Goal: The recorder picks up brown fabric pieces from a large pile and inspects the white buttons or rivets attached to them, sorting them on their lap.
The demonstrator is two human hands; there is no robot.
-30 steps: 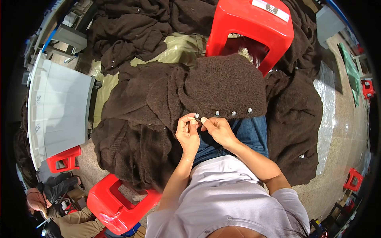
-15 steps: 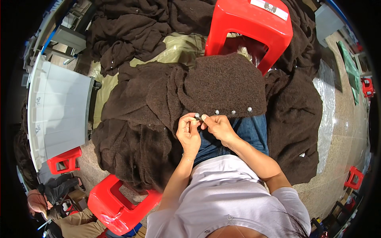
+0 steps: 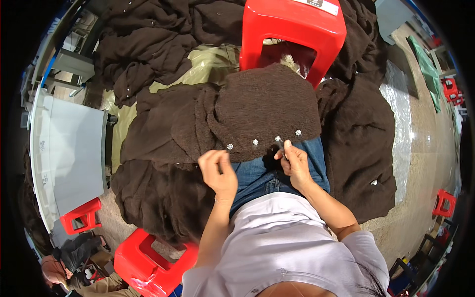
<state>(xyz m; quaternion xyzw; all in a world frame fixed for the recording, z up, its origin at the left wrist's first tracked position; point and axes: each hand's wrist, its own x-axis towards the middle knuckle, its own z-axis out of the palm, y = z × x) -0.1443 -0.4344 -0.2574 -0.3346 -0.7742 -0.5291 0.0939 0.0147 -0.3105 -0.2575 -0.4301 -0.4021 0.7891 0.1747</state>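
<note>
A dark brown knit garment (image 3: 267, 104) lies across my lap over blue jeans (image 3: 311, 153). Several round, sparkling buttons (image 3: 255, 142) run in a row along its near edge. My left hand (image 3: 218, 173), a little blurred, is just off that edge below the leftmost button (image 3: 230, 146); its fingers are curled with thumb and fingertips together, and anything between them is too small to make out. My right hand (image 3: 297, 166) closes round a small dark tool (image 3: 281, 147), mostly hidden by the fingers, whose tip points at a button (image 3: 277, 139) on the right.
A red plastic stool (image 3: 297, 24) stands just beyond the garment, and another red stool (image 3: 153, 265) is at lower left. Heaps of brown knitwear (image 3: 163, 198) surround me. On the left is a large white bin (image 3: 74, 143); clear plastic sheeting (image 3: 396, 114) lies on the floor at right.
My hands, close together at the leftmost button before, have come apart. The left has drawn slightly left and down; the right has moved right with the dark tool.
</note>
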